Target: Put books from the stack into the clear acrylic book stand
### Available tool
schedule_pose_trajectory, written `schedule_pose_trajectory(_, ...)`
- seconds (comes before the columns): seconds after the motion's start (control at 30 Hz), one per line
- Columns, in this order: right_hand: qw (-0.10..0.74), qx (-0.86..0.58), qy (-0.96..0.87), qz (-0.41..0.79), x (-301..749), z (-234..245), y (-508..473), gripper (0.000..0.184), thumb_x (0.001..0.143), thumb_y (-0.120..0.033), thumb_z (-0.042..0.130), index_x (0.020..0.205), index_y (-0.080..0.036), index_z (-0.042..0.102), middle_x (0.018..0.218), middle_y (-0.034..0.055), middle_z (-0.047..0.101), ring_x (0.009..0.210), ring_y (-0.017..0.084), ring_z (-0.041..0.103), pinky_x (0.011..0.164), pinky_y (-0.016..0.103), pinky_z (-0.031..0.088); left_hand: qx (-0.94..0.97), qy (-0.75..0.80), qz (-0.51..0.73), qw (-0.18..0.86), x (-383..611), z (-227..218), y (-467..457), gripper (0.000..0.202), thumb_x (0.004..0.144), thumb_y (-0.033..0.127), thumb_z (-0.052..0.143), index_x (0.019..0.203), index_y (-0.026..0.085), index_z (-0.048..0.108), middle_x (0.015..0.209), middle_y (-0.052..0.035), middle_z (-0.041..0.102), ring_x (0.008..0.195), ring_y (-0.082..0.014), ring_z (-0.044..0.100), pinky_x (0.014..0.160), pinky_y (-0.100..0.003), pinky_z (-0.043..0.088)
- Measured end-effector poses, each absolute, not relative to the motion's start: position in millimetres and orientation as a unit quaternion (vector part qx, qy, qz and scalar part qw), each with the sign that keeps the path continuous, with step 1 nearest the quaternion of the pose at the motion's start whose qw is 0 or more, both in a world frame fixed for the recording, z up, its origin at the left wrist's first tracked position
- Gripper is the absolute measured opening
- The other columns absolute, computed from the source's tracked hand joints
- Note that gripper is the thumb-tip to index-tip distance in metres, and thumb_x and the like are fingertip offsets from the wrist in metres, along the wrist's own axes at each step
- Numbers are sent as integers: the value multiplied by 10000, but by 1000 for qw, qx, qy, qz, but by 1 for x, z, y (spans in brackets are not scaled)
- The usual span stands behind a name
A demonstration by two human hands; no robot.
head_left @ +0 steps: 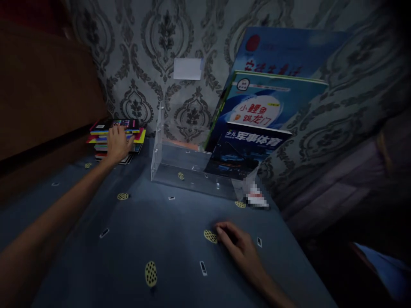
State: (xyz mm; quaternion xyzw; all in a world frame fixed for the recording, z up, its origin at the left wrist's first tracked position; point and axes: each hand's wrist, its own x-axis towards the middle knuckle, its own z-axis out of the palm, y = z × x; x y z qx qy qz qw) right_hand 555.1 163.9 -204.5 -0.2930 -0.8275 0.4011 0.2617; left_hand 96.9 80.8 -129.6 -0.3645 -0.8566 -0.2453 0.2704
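Observation:
My left hand (118,143) reaches to a stack of books (102,147) at the back left. Its fingers lie over the top book (102,126), which has a dark cover and a yellow edge, and the thumb sticks out to the side. My right hand (240,248) hovers at or rests on the blue patterned cloth at the front right; I cannot tell which. Its fingers are curled and the thumb tip meets them, with nothing visible between. Between the hands and the wall stands a clear acrylic book rack (180,169).
In the rack's right part lean a dark blue magazine (245,149), a teal book (272,96) and a large blue book (289,49). A pixelated object (257,196) sits by the rack's right end. A brown panel (48,94) borders the left; grey fabric (346,184) hangs at right.

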Motion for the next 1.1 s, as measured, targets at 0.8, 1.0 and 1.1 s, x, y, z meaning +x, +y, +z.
schedule_pose_trajectory(0.8,217,-332,-841,369,553,-206,169,511,882,-679,514,733,-223,690,711,50,701,688,233,686,640,290,562,-473,-853,-8,219,62,-103,80,343,971,280,443,1179,85,633,1183,-249,662,1103,-394,644,917,-490,466)
schedule_pose_trajectory(1.0,216,-322,-843,374,553,-204,166,505,883,-667,508,761,-219,707,708,50,700,681,233,674,624,302,547,-506,-827,36,241,76,-110,56,393,917,66,355,1231,60,591,1193,-260,633,1142,-361,622,942,-468,477)
schedule_pose_trajectory(1.1,215,-321,-842,377,553,-202,164,491,878,-659,522,759,-217,700,741,58,719,713,241,684,646,312,550,-526,-807,52,265,81,-121,38,389,898,57,369,1197,86,615,1169,-244,632,1173,-359,590,981,-495,471)
